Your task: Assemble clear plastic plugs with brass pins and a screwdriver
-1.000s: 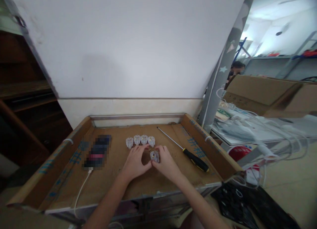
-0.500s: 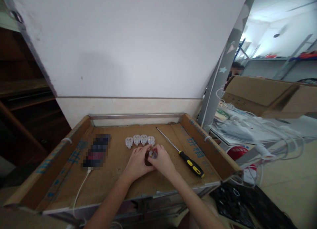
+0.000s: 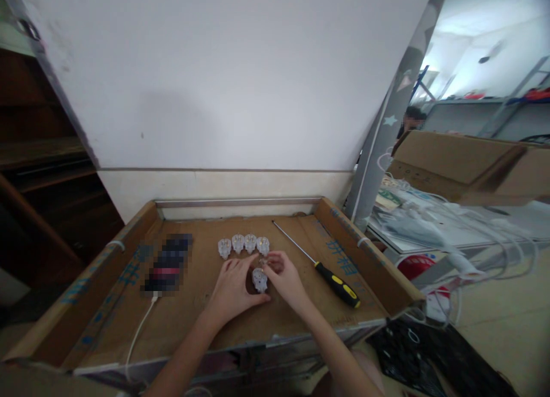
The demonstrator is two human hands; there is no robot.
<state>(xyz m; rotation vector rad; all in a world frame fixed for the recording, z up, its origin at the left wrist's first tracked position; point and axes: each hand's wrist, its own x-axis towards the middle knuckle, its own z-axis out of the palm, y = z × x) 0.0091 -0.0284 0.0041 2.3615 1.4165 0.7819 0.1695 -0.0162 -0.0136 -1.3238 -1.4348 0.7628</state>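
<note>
A white wall (image 3: 223,76) rises behind a cardboard-lined surface (image 3: 193,317) with raised cardboard sides. To its right stand a large cardboard box (image 3: 464,162) and a tangle of white cables (image 3: 451,225), with another person (image 3: 410,119) partly hidden behind the box. On the surface the left hand (image 3: 234,288) and the right hand (image 3: 287,278) meet near the middle. A phone (image 3: 168,262) lies well to the left of them, with a white cord (image 3: 140,331) running toward the near edge. A screwdriver (image 3: 320,262) with a black and yellow handle lies slanted just beside the right hand. A row of plugs (image 3: 243,244), four of them, stands close beyond the fingers. Between the hands is a clear plug (image 3: 259,279), small, see-through and rounded, resting low on the surface. The left hand's grip is half closed around it, fingers above and thumb below. The right hand's fingers are curled at its upper right side, hiding that edge. Whether that grip has hold of it I cannot tell.
</note>
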